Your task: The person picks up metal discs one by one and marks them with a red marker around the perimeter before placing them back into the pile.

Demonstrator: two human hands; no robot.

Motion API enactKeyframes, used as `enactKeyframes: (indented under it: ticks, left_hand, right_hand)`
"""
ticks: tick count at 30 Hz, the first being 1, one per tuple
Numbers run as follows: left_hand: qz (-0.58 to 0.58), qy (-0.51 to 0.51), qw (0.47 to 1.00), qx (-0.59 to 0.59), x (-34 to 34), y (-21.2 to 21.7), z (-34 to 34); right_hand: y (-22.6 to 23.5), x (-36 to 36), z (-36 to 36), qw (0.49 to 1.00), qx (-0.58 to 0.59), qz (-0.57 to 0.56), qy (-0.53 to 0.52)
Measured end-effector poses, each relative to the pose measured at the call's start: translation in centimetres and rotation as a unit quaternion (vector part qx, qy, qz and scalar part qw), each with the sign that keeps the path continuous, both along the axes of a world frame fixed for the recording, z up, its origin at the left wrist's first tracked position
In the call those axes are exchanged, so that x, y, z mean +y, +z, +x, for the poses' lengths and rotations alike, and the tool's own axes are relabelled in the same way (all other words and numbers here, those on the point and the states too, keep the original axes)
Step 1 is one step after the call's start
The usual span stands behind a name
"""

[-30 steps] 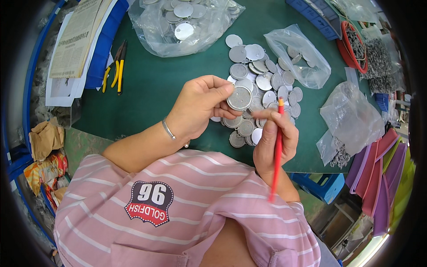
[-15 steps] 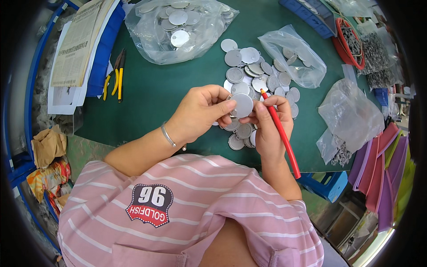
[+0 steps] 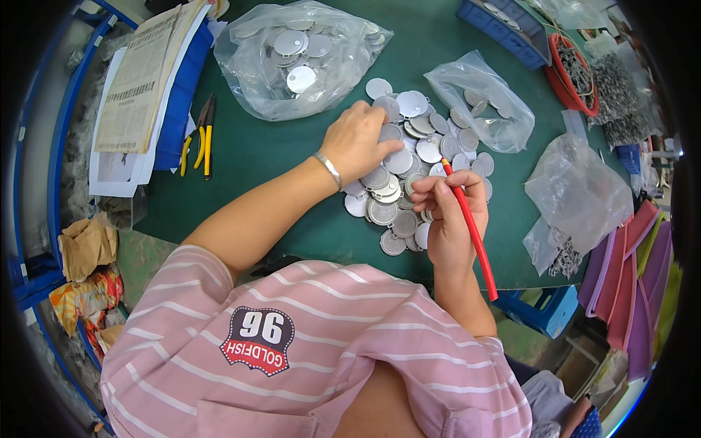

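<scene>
Flat round silver-grey metal discs, some with small loops at the rim, lie in a loose pile point(image 3: 398, 162). At its left side is my left hand point(image 3: 355, 142), palm down, thumb and fingers apart. Its fingertips touch discs, and one grey disc point(image 3: 391, 133) shows between thumb and forefinger. My right hand point(image 3: 454, 219) is closed on a slim red pen-shaped tool point(image 3: 473, 235) at the pile's right edge. The tool slants across that hand, its yellowish tip over the discs and its thick end toward me. The curled fingers partly cover the discs beneath.
A clear bag of discs point(image 3: 266, 84) stands beyond the pile, a flatter clear bag point(image 3: 489, 102) to its right. Yellow-handled pliers point(image 3: 207, 142) lie left, near newspaper point(image 3: 135, 87). At right are a red basket of metal parts point(image 3: 558, 80) and a bag with small chains point(image 3: 577, 193).
The disc held up between both hands is no longer there. My left hand has moved forward and left onto the pile. My right hand stays near its place with the red tool.
</scene>
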State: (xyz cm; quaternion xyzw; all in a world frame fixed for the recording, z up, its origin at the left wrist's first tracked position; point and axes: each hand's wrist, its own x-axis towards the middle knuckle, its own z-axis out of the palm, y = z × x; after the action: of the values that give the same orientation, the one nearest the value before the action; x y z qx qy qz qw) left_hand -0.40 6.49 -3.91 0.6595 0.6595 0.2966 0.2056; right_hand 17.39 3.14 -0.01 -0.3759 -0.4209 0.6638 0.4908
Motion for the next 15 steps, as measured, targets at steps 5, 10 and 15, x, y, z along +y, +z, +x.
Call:
enactKeyframes:
  ticks: [5, 10, 15]
  left_hand:
    - [-0.080, -0.010, 0.997, 0.006, 1.1, 0.6, -0.5]
    - [-0.069, -0.016, 0.992, -0.103, -0.3, 1.1, -0.9]
    - [-0.200, 0.045, 0.844, -0.495, -3.2, 3.5, 0.6]
  right_hand:
    - [-0.4, 0.3, 0.5, 1.000, -0.010, 0.019, -0.006]
    - [-0.5, 0.4, 0.4, 0.998, -0.031, 0.042, -0.018]
    - [-1.3, 0.5, -0.2, 0.991, -0.088, 0.100, -0.010]
